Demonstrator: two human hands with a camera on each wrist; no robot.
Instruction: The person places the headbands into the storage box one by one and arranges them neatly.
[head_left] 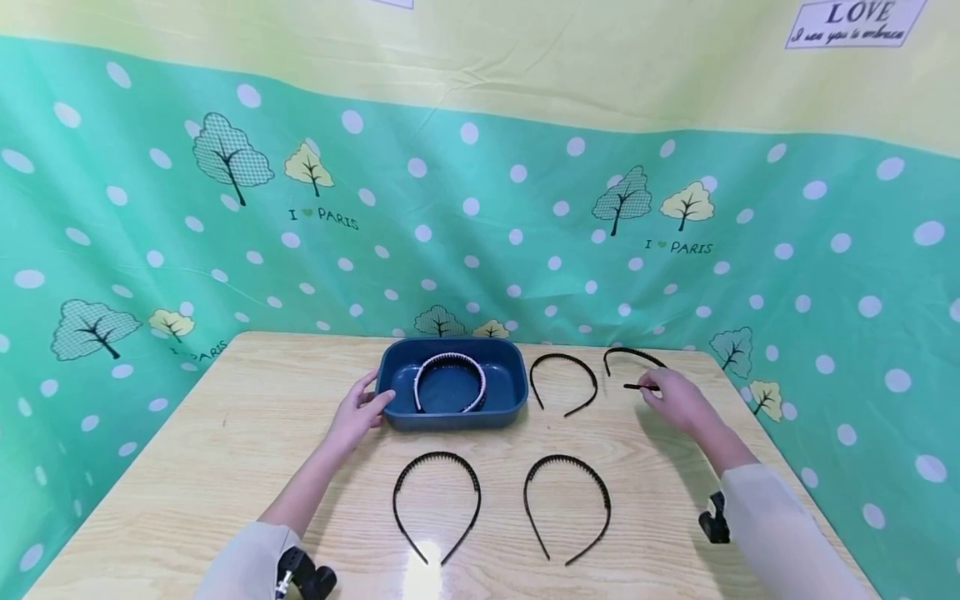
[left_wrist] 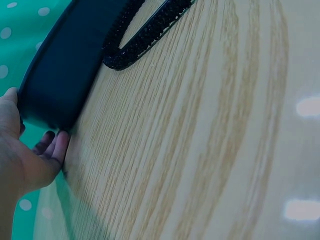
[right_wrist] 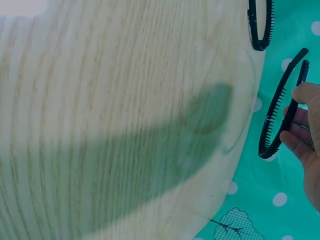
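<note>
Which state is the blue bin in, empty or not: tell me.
Not empty: in the head view, at least one pale-edged headband lies inside the blue bin, within its walls.

In the head view, the right grip (head_left: 677, 402) obscured one side of the held black headband (head_left: 633, 351). The blue bin (head_left: 453, 422) concealed some fingertips of the left grip (head_left: 357, 414). Dark material (head_left: 450, 361) inside the white headband (head_left: 452, 356) was too small for me to identify as teeth or a second band. The upper picture edge cropped the wall label (head_left: 393, 2), hiding its text. The tabletop (head_left: 247, 433) ran off below. In the left wrist view, the top edge truncated the blue bin; in the right wrist view, the right edge cut the right grip.
</note>
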